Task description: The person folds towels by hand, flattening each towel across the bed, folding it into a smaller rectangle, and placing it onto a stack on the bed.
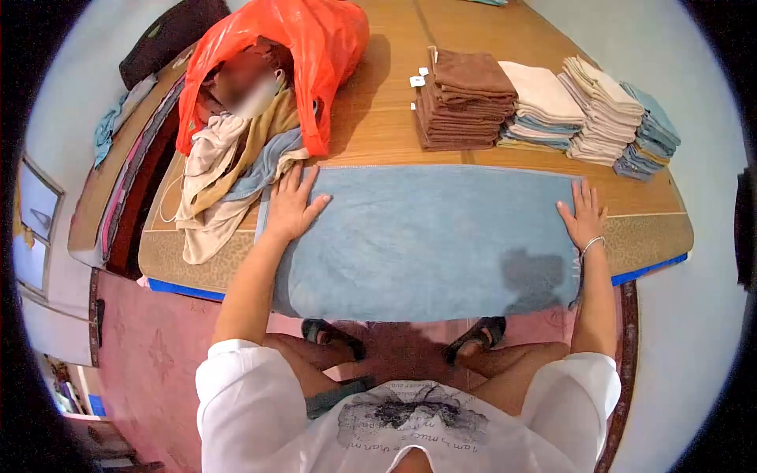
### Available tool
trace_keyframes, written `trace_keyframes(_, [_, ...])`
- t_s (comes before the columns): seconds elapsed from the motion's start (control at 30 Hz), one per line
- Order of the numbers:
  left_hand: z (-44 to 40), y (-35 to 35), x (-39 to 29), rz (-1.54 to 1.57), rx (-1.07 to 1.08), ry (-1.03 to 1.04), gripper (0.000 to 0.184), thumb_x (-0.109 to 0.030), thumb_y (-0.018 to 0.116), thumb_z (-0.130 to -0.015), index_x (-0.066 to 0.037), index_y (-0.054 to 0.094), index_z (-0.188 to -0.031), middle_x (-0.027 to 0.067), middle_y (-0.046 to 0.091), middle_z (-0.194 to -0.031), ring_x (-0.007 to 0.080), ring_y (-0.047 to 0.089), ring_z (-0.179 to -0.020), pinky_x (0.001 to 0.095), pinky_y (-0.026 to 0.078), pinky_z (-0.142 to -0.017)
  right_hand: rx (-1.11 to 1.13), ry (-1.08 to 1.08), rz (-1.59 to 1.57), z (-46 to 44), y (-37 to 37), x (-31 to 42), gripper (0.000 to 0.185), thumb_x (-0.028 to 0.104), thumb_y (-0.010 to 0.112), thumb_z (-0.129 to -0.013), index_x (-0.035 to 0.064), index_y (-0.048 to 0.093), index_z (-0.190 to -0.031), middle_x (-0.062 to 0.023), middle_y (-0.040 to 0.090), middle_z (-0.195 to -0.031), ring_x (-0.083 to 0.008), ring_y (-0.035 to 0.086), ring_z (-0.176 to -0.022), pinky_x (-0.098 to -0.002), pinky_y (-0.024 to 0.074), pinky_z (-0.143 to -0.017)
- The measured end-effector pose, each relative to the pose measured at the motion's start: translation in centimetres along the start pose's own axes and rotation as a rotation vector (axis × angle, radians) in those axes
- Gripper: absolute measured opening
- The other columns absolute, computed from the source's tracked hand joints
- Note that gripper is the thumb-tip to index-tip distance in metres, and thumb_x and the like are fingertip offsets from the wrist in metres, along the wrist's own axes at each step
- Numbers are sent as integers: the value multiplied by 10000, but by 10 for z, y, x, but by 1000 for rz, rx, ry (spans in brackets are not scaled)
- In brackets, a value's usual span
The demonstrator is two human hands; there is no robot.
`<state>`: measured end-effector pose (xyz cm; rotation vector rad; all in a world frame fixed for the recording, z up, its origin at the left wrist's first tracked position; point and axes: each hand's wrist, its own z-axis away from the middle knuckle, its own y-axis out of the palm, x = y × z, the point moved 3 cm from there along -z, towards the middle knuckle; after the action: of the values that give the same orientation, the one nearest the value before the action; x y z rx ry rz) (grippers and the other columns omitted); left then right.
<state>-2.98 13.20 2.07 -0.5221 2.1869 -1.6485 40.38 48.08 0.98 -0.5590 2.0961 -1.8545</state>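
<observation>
A blue towel [426,236] lies spread out at the front of the mat-covered table, its near edge hanging over the table's side. My left hand [293,203] rests flat on the towel's far left corner, fingers spread. At the opposite corner, my right hand [583,211] lies on the towel's right edge with its fingers stretched out and a bracelet at the wrist. Close to my left hand, a loose heap of beige, tan and blue towels [225,177] spills out of a red plastic bag [331,71].
Folded brown towels [465,102] are stacked behind the blue one. To their right stand a cream and blue stack [544,102], a cream stack [603,110] and a blue stack [653,130]. A dark bag [165,39] lies at the far left; reddish carpet [158,347] covers the floor.
</observation>
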Motion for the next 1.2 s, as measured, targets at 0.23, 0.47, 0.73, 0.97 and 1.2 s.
trace_keyframes(0.23, [-2, -27, -71, 45, -103, 214, 600, -482, 539, -841, -135, 456, -1323, 152, 344, -1414, 325, 294, -1312, 500, 186, -1075, -289, -439, -319, 11, -21, 121, 586, 466, 539, -844, 94, 478, -1293, -111, 397, -1404, -320, 315, -1318, -571, 198, -1031])
trace_keyframes(0.47, [0, 12, -101, 37, 58, 229, 701, -627, 431, -830, -198, 378, -1382, 97, 273, -1471, 266, 186, -1378, 534, 108, -1090, 1, -597, -175, 34, 2, 207, 652, 565, 446, -858, 166, 389, -1370, -75, 264, -1480, -264, 179, -1382, -511, 113, -1103])
trace_keyframes(0.73, [26, -4, -8, -43, 66, -96, 737, -627, 443, -824, -187, 338, -1405, 114, 251, -1481, 280, 211, -1368, 495, 109, -1099, -6, -234, -7, -6, 5, 83, 710, 606, 393, -861, 173, 309, -1417, -81, 216, -1499, -266, 149, -1392, -529, 108, -1095])
trace_keyframes(0.97, [34, -1, 34, -53, -50, -40, 653, -553, 424, -871, -134, 385, -1370, 118, 338, -1432, 277, 297, -1322, 501, 168, -1077, -91, -108, -22, 2, -10, 75, 643, 513, 472, -870, 159, 344, -1390, -94, 245, -1485, -296, 181, -1378, -566, 145, -1072])
trace_keyframes(1.2, [77, -37, -110, 100, -63, 322, 635, -476, 606, -789, -134, 467, -1305, 134, 390, -1389, 298, 340, -1292, 520, 191, -1075, -44, -853, -289, 174, -21, 220, 675, 523, 563, -793, 152, 424, -1339, -124, 302, -1451, -295, 231, -1355, -550, 140, -1074])
